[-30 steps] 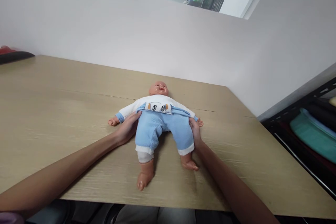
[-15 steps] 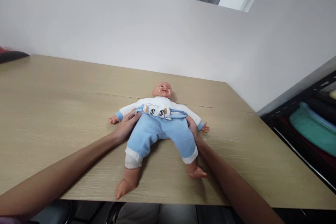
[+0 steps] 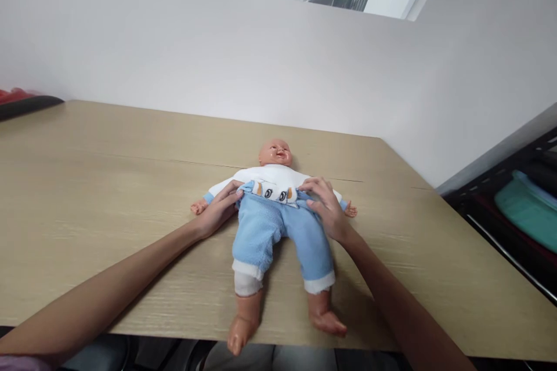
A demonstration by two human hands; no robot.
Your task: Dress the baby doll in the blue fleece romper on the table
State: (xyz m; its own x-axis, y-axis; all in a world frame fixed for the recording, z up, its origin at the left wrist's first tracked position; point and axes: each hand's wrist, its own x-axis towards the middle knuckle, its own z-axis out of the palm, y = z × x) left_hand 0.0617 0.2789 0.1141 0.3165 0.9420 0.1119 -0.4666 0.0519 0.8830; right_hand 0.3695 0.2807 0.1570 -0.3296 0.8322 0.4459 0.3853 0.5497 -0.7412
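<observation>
A baby doll point(image 3: 275, 153) lies on its back, head toward the wall and bare feet toward me. It wears a white top point(image 3: 276, 174) with blue cuffs and fuzzy light-blue trousers point(image 3: 256, 232) with white hems. Across its waist, a folded front panel point(image 3: 278, 192) shows an embroidered animal face. My left hand point(image 3: 220, 208) is closed at the waist on the left side, thumb and fingers on the blue cloth. On the opposite side, my right hand point(image 3: 326, 208) pinches the blue waist cloth beside the panel, its fingers curled over the top edge.
The doll rests on a wooden table point(image 3: 108, 197) with a white wall point(image 3: 261, 58) behind it. At the right, a dark rack point(image 3: 483, 214) holds a green folded cloth point(image 3: 528, 211). A black-edged red item point(image 3: 17, 95) sits at the far left.
My right hand has risen from beside the hip to the top of the waist cloth. The doll's legs have come closer together and sit further right in view. My left hand stays at the waist.
</observation>
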